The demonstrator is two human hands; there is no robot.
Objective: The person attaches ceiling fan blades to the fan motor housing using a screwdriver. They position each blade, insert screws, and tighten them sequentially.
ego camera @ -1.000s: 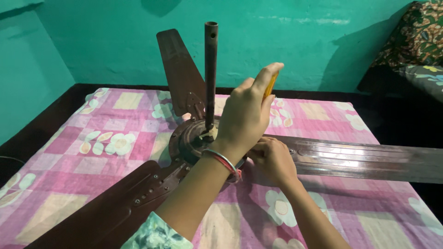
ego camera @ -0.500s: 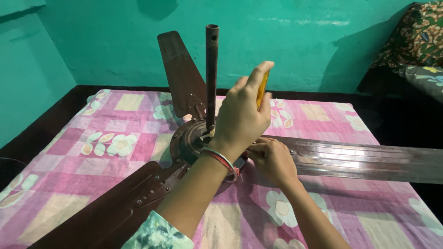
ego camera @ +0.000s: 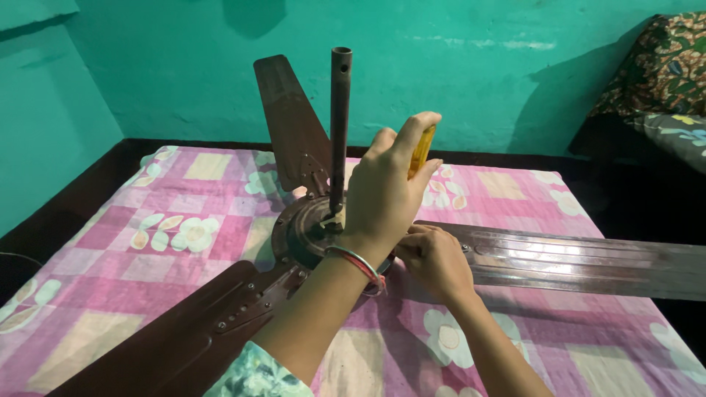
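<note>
A brown ceiling fan lies on a pink patterned cloth [ego camera: 184, 228], its motor hub [ego camera: 298, 231] at the centre and its down rod [ego camera: 340, 125] standing upright. My left hand [ego camera: 386, 195], with bangles at the wrist, is closed around the yellow handle of a screwdriver [ego camera: 421, 151] held upright just right of the hub. My right hand [ego camera: 435, 259] pinches something at the root of the right blade [ego camera: 581, 261], below the left hand. The screwdriver's tip is hidden behind my left hand.
A second blade [ego camera: 290, 121] points away toward the teal wall [ego camera: 478, 73], and a third [ego camera: 169, 342] runs to the lower left. A dark floor strip borders the cloth. Patterned bedding [ego camera: 662, 81] lies at the far right.
My left hand has shifted slightly around the screwdriver handle, with the fingers re-placed on top. My right hand and the fan stay where they were.
</note>
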